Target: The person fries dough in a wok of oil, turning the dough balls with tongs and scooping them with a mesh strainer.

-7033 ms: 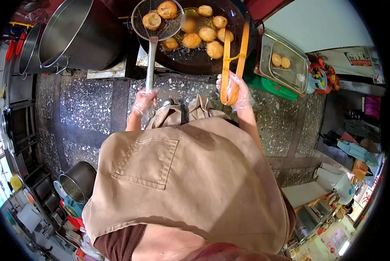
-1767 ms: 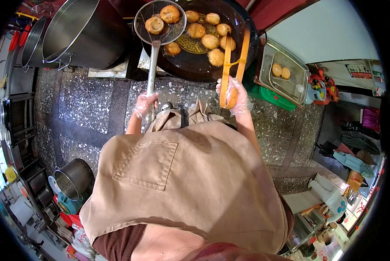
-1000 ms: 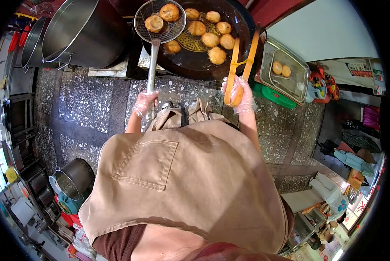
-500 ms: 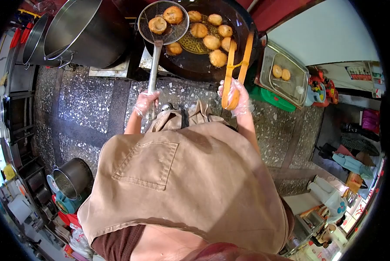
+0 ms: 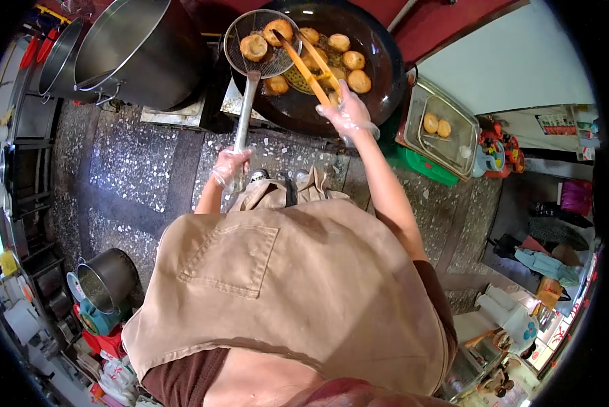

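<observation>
The right hand has swung left and forward: half a second ago its wooden tongs stood at the wok's right side, and now they reach over the strainer. One tip lies over the farther fried piece, the other just beside it; whether they pinch it cannot be told. Work has thus shifted from the wok to the strainer's contents. The right hand is closed around the tongs, the left hand wrapped about the strainer's handle, little moved. Both strained pieces sit ahead of the left hand; several others lie in the wok, ahead of the right.
</observation>
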{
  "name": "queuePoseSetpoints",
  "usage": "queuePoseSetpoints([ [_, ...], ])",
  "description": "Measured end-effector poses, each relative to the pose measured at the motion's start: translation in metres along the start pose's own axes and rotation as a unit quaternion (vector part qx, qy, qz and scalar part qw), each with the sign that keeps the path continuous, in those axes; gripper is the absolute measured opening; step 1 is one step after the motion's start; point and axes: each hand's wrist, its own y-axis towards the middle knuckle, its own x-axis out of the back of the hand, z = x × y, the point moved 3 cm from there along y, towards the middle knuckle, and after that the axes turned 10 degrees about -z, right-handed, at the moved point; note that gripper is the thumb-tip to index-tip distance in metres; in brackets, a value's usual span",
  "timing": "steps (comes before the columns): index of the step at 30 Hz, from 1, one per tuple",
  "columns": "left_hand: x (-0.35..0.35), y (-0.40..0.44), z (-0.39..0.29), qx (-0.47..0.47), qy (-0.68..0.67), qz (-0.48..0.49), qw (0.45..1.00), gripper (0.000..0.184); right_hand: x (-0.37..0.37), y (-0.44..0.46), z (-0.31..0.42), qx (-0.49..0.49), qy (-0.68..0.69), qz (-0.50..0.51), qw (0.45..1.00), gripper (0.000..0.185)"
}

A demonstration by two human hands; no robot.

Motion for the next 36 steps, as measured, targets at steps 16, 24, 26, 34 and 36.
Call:
queuePoseSetpoints([
  [16, 0.001, 0.014, 0.017, 0.007, -0.014, 0.023, 1.0, 0.017, -0.015, 0.041, 0.011, 0.02, -0.121, 0.043, 0.991, 0.083],
  [24, 0.001, 0.007, 0.007, -0.002, -0.024, 0.015, 1.0, 0.017, -0.055, 0.04, -0.014, -0.111, 0.25, 0.077, 0.959, 0.077],
  [26, -0.002, 0.004, 0.006, 0.012, -0.038, 0.006, 0.999, 0.016, -0.041, 0.017, -0.011, -0.144, 0.398, 0.107, 0.9, 0.061],
  [34, -0.006, 0.013, 0.007, 0.005, -0.053, 0.001, 0.999, 0.017, 0.024, -0.054, -0.076, -0.212, 0.348, 0.158, 0.9, 0.071],
  [36, -0.005, 0.018, 0.009, 0.017, -0.065, 0.003, 0.998, 0.017, 0.027, -0.054, -0.093, -0.094, 0.061, 0.152, 0.982, 0.077],
])
